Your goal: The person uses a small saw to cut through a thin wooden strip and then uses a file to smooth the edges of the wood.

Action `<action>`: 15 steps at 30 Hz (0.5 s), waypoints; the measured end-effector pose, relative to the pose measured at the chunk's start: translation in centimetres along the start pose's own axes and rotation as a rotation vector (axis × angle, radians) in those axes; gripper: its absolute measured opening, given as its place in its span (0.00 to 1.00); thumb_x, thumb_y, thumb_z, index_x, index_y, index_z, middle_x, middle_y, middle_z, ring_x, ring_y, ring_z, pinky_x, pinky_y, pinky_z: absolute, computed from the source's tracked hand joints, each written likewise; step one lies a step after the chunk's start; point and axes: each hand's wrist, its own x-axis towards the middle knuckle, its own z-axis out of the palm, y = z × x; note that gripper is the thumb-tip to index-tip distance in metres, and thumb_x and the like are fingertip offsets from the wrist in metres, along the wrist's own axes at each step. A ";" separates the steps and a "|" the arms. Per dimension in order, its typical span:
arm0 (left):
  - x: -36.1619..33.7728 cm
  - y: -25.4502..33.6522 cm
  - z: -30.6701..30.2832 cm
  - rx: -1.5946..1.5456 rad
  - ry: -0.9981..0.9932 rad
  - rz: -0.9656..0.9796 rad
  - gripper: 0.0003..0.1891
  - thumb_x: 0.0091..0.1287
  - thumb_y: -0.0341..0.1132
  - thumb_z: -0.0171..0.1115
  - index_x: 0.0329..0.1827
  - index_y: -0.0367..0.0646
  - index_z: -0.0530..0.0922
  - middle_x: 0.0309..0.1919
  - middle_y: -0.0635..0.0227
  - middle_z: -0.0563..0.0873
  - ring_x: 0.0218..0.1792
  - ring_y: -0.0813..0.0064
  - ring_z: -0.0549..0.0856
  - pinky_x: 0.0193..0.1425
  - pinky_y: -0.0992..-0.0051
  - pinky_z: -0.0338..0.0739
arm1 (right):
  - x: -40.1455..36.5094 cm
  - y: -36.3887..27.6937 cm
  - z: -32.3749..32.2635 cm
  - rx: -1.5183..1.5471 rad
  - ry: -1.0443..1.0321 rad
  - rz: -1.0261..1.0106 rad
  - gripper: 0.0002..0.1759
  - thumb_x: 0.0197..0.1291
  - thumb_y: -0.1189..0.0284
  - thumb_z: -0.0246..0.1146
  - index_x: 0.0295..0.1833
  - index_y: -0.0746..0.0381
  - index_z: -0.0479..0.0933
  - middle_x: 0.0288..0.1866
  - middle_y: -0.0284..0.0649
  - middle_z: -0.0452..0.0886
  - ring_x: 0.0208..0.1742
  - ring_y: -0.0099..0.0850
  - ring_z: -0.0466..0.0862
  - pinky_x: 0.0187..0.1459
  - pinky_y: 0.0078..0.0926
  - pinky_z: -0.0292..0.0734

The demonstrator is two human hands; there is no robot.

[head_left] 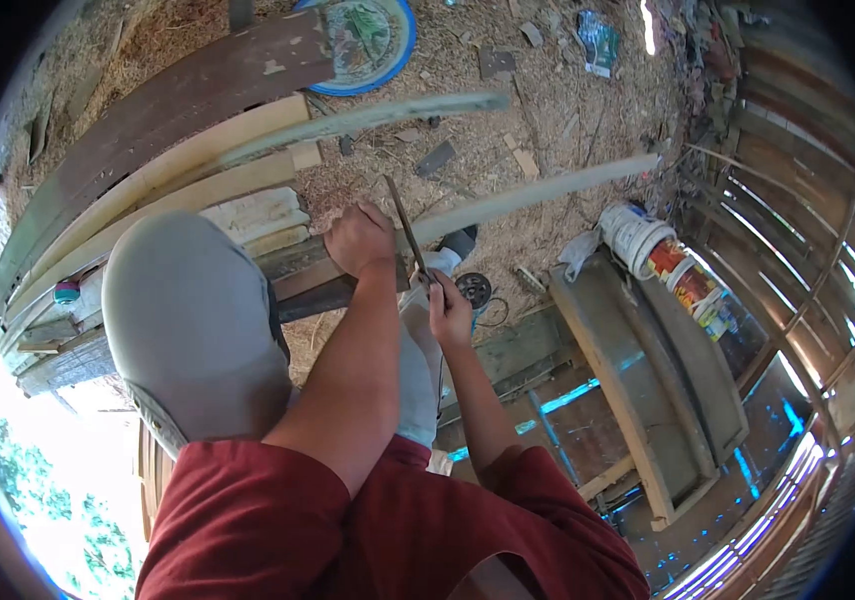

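Sawdust-strewn ground [548, 120] fills the upper part of the view. A stack of long planks [148, 150] runs diagonally along the left, and a wooden bench [638, 380] stands at the right. The person's grey-clad knee [188, 320] bulks up in the left foreground and hides part of the planks. Beyond lie a blue-rimmed round dish [388, 60], a white bucket [633, 235] with a coloured label at the bench's far end, and a curved slat [378, 115] resting on the planks. A small disc tool [475, 288] sits on the ground just beside the hands.

A pale slat [548, 190] reaches from the centre out toward the right. The left hand [360, 238], arm stretched straight forward, is a closed fist at the slat's near end, over a wooden block. The right hand [451, 312], elbow bent, has its fingers wrapped round the low end of a thin dark blade [403, 225], which slants up past the left hand and crosses the slat.
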 end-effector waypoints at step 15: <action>0.5 -0.1 -0.6 -0.135 -0.106 -0.049 0.21 0.78 0.43 0.49 0.32 0.47 0.88 0.36 0.63 0.92 0.43 0.58 0.89 0.54 0.56 0.77 | 0.0 -0.8 -0.5 -0.198 -0.040 0.015 0.23 0.82 0.64 0.58 0.72 0.66 0.80 0.37 0.38 0.86 0.34 0.22 0.78 0.39 0.25 0.78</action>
